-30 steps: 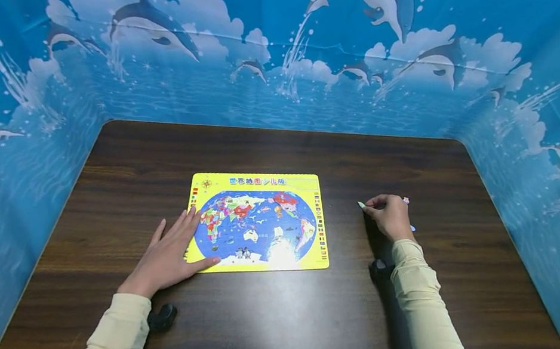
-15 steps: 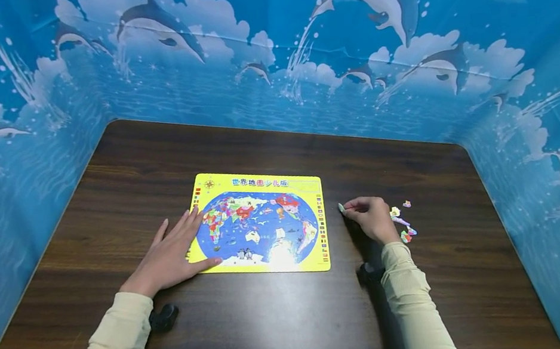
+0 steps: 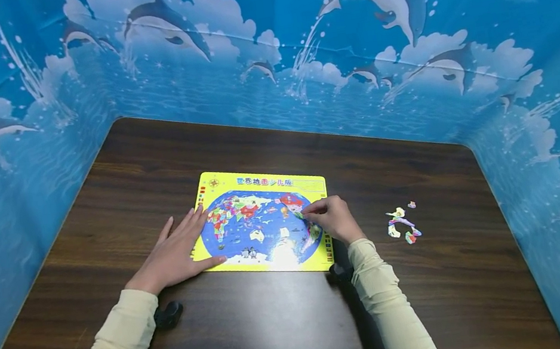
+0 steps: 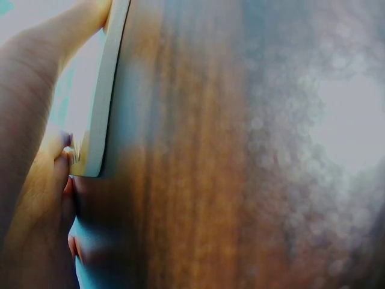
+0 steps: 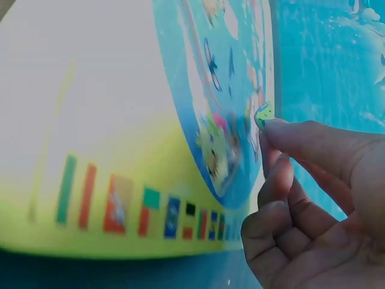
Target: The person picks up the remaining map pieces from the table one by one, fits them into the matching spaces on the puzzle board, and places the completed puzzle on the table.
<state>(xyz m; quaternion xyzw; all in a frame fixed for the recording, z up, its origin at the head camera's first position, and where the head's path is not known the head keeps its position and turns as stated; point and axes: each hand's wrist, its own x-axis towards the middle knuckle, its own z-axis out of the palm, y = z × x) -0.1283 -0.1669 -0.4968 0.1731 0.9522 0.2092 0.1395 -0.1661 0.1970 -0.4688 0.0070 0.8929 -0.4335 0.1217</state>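
A yellow-bordered world map puzzle board (image 3: 282, 264) lies flat on the table. My left hand (image 3: 175, 253) rests over the board's left edge with fingers spread; the left wrist view shows the thumb and fingers along the board's edge (image 4: 99, 132). Above the right part of the map is my right hand (image 3: 338, 217), pinching a small green puzzle piece (image 5: 264, 114) between thumb and finger. Several loose puzzle pieces (image 3: 401, 221) lie on the table to the right of the board.
The dark wooden table (image 3: 283, 343) is bordered by a blue dolphin-print curtain (image 3: 293, 46) at the back and sides. Black wrist cameras (image 3: 169, 315) sit under both wrists.
My right hand has moved left with the green puzzle piece, from beside the loose pieces to over the board. The loose pieces have come into full view. My left hand stays put.
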